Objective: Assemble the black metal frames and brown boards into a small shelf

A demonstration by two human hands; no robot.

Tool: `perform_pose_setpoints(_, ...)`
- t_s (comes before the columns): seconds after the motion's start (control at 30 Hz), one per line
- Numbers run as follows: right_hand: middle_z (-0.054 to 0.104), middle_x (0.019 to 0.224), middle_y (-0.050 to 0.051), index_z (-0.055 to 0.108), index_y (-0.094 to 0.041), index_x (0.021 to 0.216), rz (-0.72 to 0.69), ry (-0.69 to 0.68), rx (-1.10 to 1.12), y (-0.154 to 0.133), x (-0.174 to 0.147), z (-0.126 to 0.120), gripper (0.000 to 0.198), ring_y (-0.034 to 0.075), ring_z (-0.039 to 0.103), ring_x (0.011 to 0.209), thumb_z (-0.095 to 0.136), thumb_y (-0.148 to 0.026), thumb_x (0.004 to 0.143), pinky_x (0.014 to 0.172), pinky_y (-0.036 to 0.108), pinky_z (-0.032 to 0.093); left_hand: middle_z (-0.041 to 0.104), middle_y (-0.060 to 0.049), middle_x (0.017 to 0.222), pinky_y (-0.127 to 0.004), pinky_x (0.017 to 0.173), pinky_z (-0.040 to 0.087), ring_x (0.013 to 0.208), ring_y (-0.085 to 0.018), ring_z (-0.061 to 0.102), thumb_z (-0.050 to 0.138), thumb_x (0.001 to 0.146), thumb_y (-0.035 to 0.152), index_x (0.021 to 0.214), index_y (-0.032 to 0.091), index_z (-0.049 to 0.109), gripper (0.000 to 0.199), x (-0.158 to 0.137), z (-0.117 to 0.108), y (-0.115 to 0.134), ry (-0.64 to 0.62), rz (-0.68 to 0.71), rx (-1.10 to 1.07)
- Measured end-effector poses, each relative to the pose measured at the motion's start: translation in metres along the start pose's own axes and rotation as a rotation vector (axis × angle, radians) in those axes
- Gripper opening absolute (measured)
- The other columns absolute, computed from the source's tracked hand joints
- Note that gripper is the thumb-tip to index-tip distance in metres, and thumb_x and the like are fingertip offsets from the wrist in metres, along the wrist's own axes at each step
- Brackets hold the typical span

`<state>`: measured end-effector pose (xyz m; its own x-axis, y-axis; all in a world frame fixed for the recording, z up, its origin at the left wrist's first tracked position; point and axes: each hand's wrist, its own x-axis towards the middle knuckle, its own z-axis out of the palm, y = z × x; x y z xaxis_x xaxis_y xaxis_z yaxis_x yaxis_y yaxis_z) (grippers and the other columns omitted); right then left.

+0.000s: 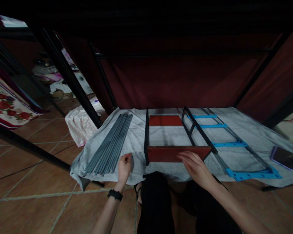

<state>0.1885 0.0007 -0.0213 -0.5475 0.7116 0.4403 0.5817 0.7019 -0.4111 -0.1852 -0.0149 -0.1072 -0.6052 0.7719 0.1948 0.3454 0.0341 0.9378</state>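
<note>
My left hand (124, 166), with a dark band on its wrist, is closed with curled fingers above the grey cloth. Whatever it may hold is hidden or too small to make out. Just beside it lies a small thin screw-like piece (138, 151). My right hand (194, 167) has its fingers stretched out at the near reddish-brown board (164, 154); I cannot tell if it touches. This board spans two black metal side frames (146, 139). Farther back, a second reddish-brown board (165, 120) lies between the frames.
Many grey metal rods (109, 143) lie in a bundle on the left. On the right is a rack of grey tubes with blue connectors (254, 174). A phone (283, 157) rests near the right edge. Black posts (65, 74) and a dark red curtain (175, 81) enclose the cloth-covered surface (254, 136).
</note>
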Motion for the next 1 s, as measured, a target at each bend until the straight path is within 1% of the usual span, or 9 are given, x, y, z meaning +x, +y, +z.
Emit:
perform_pose_setpoints(0.17,0.065,0.127,0.004,0.063,-0.037,0.125,0.171,-0.066,0.072,0.019,-0.085,0.014,0.038,0.024,0.061,0.119,0.041,-0.024,0.097,0.102,0.045,0.052,0.066,-0.013,0.099,-0.042,0.093,0.046,0.097,-0.028,0.062,0.052,0.08,0.019,0.093,0.019,0.07,0.023,0.003,0.007,-0.012,-0.085,0.2,0.298)
perform_pose_setpoints(0.3,0.064,0.13,0.002,0.064,-0.037,0.125,0.297,-0.069,0.066,0.029,-0.126,0.023,0.041,0.024,0.06,0.121,0.043,-0.021,0.093,0.103,0.046,0.052,0.065,-0.014,0.109,-0.042,0.101,0.043,0.107,-0.027,0.059,0.046,0.085,0.017,0.104,0.018,0.068,0.029,0.013,0.026,-0.011,-0.229,0.342,0.422)
perform_pose_setpoints(0.43,0.065,0.129,0.002,0.066,-0.035,0.122,0.367,-0.048,0.056,0.03,-0.137,0.022,0.041,0.023,0.062,0.119,0.042,-0.021,0.092,0.102,0.041,0.054,0.064,-0.014,0.107,-0.039,0.098,0.044,0.106,-0.027,0.059,0.044,0.086,0.014,0.101,0.017,0.068,0.028,0.021,0.037,-0.013,-0.335,0.372,0.605)
perform_pose_setpoints(0.63,0.068,0.122,0.002,0.066,-0.032,0.123,0.39,-0.089,0.078,0.023,-0.129,0.018,0.044,0.02,0.065,0.111,0.039,-0.016,0.093,0.1,0.036,0.052,0.064,-0.014,0.101,-0.035,0.083,0.047,0.094,-0.024,0.062,0.041,0.089,0.016,0.095,0.016,0.064,0.024,0.023,0.036,-0.001,-0.381,0.341,0.801)
perform_pose_setpoints(0.73,0.068,0.119,0.003,0.066,-0.03,0.124,0.391,-0.103,0.159,0.019,-0.127,0.015,0.044,0.019,0.065,0.109,0.037,-0.015,0.094,0.099,0.034,0.051,0.065,-0.011,0.09,-0.034,0.073,0.048,0.079,-0.022,0.062,0.049,0.086,0.023,0.088,0.015,0.063,0.016,0.017,0.025,0.009,-0.198,0.157,0.614)
perform_pose_setpoints(0.83,0.068,0.115,0.006,0.067,-0.028,0.122,0.438,-0.027,0.292,0.016,-0.128,0.014,0.041,0.019,0.065,0.106,0.037,-0.018,0.096,0.093,0.032,0.052,0.061,-0.003,0.067,-0.031,0.063,0.048,0.062,-0.018,0.058,0.062,0.074,0.028,0.076,0.016,0.06,0.013,-0.008,0.012,0.024,0.125,-0.18,0.062)
perform_pose_setpoints(0.87,0.068,0.113,0.007,0.067,-0.027,0.121,0.459,0.012,0.343,0.015,-0.127,0.015,0.039,0.02,0.065,0.105,0.037,-0.02,0.097,0.091,0.032,0.052,0.06,-0.001,0.066,-0.03,0.063,0.049,0.061,-0.016,0.058,0.066,0.068,0.028,0.075,0.016,0.059,0.015,-0.022,0.009,0.031,0.179,-0.279,-0.154)
perform_pose_setpoints(0.93,0.068,0.108,0.008,0.069,-0.025,0.117,0.496,0.096,0.451,0.009,-0.123,0.017,0.034,0.02,0.066,0.101,0.041,-0.026,0.097,0.089,0.033,0.052,0.065,-0.001,0.071,-0.029,0.066,0.051,0.067,-0.016,0.062,0.075,0.058,0.028,0.074,0.015,0.063,0.024,-0.058,0.007,0.053,0.099,-0.423,-0.439)
perform_pose_setpoints(1.0,0.069,0.104,0.008,0.07,-0.024,0.114,0.529,0.163,0.576,-0.002,-0.114,0.02,0.031,0.021,0.066,0.097,0.044,-0.032,0.098,0.087,0.034,0.052,0.069,-0.003,0.078,-0.028,0.068,0.052,0.075,-0.018,0.065,0.083,0.05,0.028,0.076,0.015,0.067,0.033,-0.097,0.013,0.082,-0.069,-0.513,-0.524)
